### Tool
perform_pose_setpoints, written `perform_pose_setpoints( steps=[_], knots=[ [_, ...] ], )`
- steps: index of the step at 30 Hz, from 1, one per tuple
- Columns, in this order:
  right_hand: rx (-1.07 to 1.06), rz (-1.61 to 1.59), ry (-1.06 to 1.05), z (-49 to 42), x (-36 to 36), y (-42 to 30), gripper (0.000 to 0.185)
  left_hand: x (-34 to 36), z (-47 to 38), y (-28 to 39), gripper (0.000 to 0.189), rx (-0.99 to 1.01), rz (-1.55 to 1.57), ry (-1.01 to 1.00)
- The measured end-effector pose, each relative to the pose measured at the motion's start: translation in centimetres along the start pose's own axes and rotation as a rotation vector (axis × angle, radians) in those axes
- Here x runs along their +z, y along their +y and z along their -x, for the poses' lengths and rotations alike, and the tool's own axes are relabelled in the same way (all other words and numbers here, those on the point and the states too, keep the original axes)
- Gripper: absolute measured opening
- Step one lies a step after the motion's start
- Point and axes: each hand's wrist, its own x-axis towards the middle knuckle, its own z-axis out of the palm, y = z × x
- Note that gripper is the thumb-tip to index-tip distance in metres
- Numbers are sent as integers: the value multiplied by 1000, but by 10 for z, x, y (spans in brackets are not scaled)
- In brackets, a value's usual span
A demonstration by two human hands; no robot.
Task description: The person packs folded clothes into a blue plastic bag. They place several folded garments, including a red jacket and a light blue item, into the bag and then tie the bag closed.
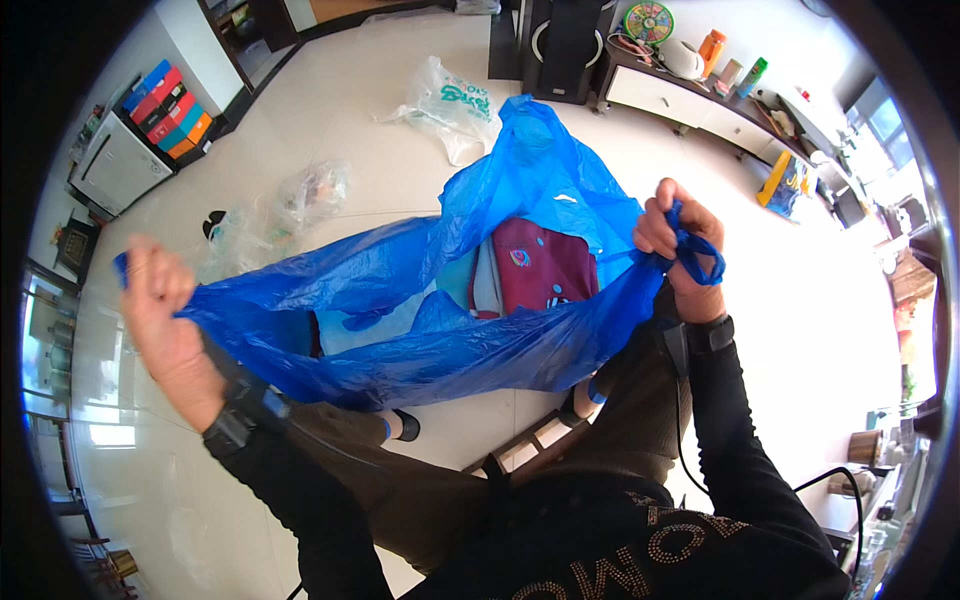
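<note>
A large blue plastic bag (pixel 480 364) is stretched wide between my two hands in front of my knees. My left hand (pixel 161 304) grips its left end, and a bit of blue plastic sticks out above the fingers. On the other side, my right hand (pixel 686 236) clutches the bag's bunched right end, where a twisted blue loop hangs by the wrist. Through the mouth of the bag I see a folded maroon garment (pixel 544 266) with small blue marks. Next to it lies light blue-grey fabric (pixel 375 326), partly hidden by the bag's rim.
White printed plastic bag (pixel 457 112) and clear plastic bags (pixel 311 195) lie on the tiled floor. A black speaker (pixel 566 49) stands beside a low cabinet (pixel 660 90). At far left, stacked colourful boxes (pixel 169 105) sit by a white cabinet (pixel 124 165). A yellow-and-blue bag (pixel 787 184) rests at right.
</note>
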Motion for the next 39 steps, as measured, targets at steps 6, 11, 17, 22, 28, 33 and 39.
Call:
perform_pose_setpoints(
  steps=[6,11,17,22,28,33,39],
  knots=[
    [51,38,20,-12,13,26,24,124,58,-52,22,111,-695,-230],
    [227,340,30,-1,52,31,25,173,89,-106,58,54,-996,-530],
    [252,603,-453,6,73,11,29,215,56,-195,96,571,-1536,-305],
    [241,477,-698,10,49,-11,25,265,2,-259,79,-2,-834,-484],
    [-25,236,-105,13,-17,8,17,257,44,-244,25,176,-596,-648],
    [-367,827,219,-5,-44,32,17,236,96,-194,20,-1,-448,-808],
    [-194,1049,235,-29,-8,80,10,258,133,-201,25,-375,-84,-583]
  ],
)
